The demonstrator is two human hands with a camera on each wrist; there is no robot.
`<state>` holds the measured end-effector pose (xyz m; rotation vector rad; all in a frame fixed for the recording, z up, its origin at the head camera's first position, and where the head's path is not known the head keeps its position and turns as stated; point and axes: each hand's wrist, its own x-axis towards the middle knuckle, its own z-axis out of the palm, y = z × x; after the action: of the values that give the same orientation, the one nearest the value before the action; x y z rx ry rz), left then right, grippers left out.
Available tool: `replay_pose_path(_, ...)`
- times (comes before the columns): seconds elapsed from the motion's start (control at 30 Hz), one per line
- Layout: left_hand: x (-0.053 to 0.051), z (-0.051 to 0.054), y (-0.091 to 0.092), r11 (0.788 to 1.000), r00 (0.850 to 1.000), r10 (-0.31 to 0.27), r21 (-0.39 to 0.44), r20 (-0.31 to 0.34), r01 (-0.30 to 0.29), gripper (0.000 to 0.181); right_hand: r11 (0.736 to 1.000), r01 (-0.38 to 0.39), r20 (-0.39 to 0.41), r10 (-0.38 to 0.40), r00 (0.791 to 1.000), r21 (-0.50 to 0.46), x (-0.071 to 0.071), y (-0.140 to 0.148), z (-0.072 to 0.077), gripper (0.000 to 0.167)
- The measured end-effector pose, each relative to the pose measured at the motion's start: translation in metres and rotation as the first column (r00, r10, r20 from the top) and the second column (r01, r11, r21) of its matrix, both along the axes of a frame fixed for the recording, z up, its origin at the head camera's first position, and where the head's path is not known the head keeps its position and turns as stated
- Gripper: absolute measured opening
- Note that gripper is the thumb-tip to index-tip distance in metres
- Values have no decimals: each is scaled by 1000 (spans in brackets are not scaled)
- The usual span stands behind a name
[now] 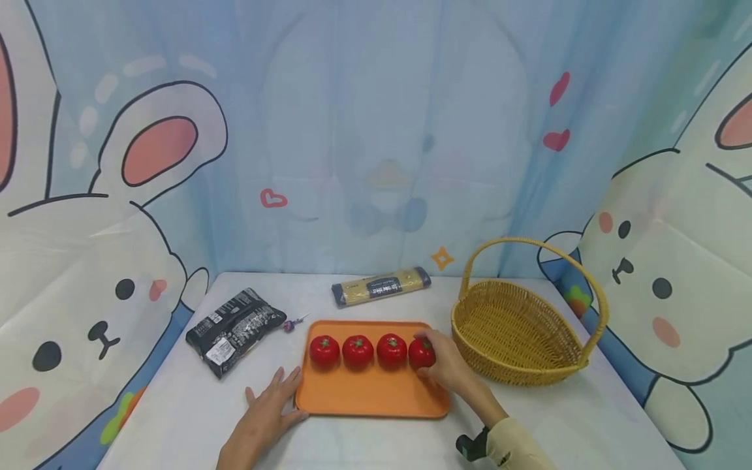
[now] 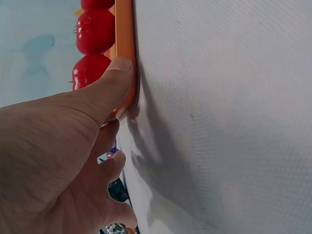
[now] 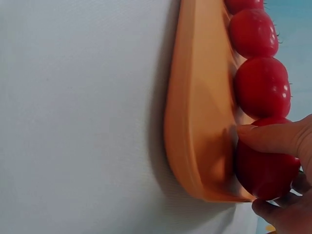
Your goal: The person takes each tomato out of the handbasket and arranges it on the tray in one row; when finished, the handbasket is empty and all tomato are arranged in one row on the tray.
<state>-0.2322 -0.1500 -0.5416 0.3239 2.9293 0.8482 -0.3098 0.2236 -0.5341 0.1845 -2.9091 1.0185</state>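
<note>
Several red tomatoes stand in a row on an orange tray [image 1: 376, 398]. My right hand [image 1: 445, 360] grips the rightmost tomato [image 3: 265, 168], thumb on the near side and fingers round the far side; the tomato is at the tray's right end. At the tray's near left corner rests my left hand [image 1: 267, 411], its fingers spread, the thumb [image 2: 114, 80] touching the rim. To the left of the gripped one are a third tomato [image 1: 391, 351], a second tomato [image 1: 358, 352] and the leftmost tomato [image 1: 324, 352].
A yellow wicker basket [image 1: 517, 329] with a tall handle stands right of the tray. Behind the tray lies a yellow and dark blue packet [image 1: 382, 287]. A black crinkled bag [image 1: 235, 331] and a small wrapped lollipop [image 1: 290, 324] are on the left of the white table [image 1: 364, 447].
</note>
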Motion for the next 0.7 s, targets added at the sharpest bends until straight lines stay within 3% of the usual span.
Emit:
replay_pose_path(0.27, -2, 1, 1, 1000, 1000, 14, 1, 26, -14, 74, 1000, -7, -42, 7, 999, 4, 3, 1, -4, 79)
replay_pose_path(0.7, -2, 3, 3, 1000, 999, 13, -4, 37, -13, 75, 999, 34, -35, -34, 999, -4, 2, 2, -4, 78)
